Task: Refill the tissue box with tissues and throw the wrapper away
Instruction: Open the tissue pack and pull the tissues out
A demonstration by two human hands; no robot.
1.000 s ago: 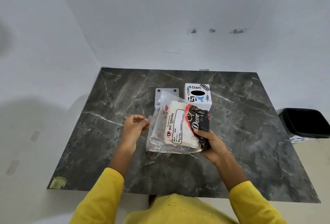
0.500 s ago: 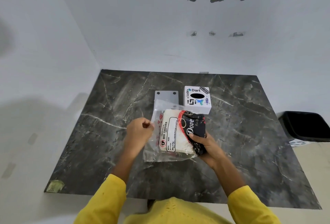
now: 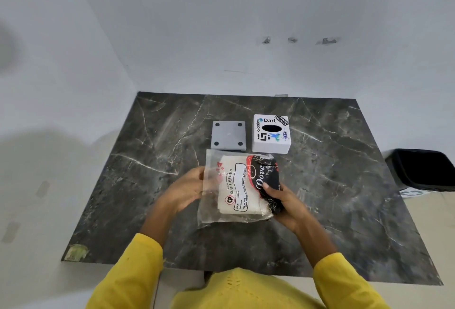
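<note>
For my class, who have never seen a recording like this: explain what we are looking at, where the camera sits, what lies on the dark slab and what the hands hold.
There is no machine here. A person in yellow sleeves wears one camera on the head, looking forward and down at their own hands. On the dark marble table stand a white tissue box with an oval opening on top and, to its left, a grey square plate with four dark dots. The right hand has a grip on the dark end of a clear-wrapped pack of tissues. The left hand holds the loose wrapper end. A black bin stands beyond the table's right edge.
</note>
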